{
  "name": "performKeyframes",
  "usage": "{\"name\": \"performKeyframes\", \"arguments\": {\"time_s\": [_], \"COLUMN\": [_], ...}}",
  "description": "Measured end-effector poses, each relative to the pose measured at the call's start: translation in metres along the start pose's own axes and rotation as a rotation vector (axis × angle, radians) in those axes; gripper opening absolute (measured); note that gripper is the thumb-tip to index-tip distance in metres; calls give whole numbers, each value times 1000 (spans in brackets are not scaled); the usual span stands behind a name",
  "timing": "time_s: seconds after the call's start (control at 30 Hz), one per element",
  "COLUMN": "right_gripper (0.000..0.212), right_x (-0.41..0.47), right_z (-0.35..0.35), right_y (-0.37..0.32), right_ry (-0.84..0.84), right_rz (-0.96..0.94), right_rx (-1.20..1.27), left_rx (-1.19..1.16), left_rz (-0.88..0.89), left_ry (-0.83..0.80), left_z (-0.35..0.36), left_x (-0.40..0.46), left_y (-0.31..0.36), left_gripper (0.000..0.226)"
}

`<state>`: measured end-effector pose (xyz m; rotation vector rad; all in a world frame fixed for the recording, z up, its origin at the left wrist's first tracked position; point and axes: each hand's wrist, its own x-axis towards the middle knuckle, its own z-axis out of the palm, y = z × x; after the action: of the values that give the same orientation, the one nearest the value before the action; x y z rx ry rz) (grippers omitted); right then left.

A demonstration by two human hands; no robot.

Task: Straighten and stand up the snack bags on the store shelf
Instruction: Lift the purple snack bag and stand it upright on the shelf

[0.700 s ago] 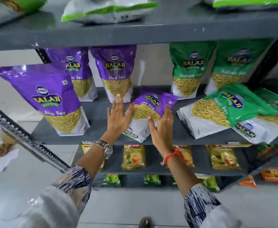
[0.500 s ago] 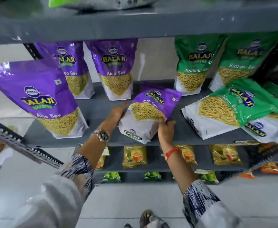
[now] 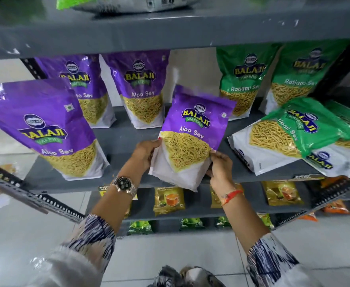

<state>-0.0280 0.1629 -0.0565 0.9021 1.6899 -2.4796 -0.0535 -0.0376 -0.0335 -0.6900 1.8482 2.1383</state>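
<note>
fingers (image 3: 149, 149) of the left hand (image 3: 144, 155) pinch the left edge of the purple aloo sev bag (image 3: 190, 137); those of the right hand (image 3: 219, 165) close on its lower right edge. the bag is tilted, its white bottom hanging past the front lip of the grey shelf (image 3: 120, 139). to stand it well, i judge both hands should square the base, push it back onto the shelf and flatten the gusset so it sits level. beside it, 2 green ratlami sev bags (image 3: 290, 133) lie toppled on the right, and 3 purple bags (image 3: 45, 125) stand upright at the left and behind.
</note>
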Motion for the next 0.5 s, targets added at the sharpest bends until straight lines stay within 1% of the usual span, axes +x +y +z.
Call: {"name": "performKeyframes", "arguments": {"time_s": [0.07, 0.23, 0.3, 0.5], "right_gripper": [25, 23, 23, 17], "right_x": [-14, -52, -70, -118], "right_z": [-5, -28, -37, -63], "right_y": [-10, -38, -50, -71], "right_ry": [-27, -129, -189, -365], "right_rz": [-45, -142, -162, -171], "right_rx": [39, 30, 36, 72], "left_rx": [-65, -223, -251, -298], "left_rz": [53, 138, 150, 266], "left_ry": [26, 19, 23, 27], "left_z": [1, 10, 11, 12], "left_x": [-14, -69, -94, -158], "left_y": [0, -7, -5, -8], "left_gripper": [10, 12, 14, 20]}}
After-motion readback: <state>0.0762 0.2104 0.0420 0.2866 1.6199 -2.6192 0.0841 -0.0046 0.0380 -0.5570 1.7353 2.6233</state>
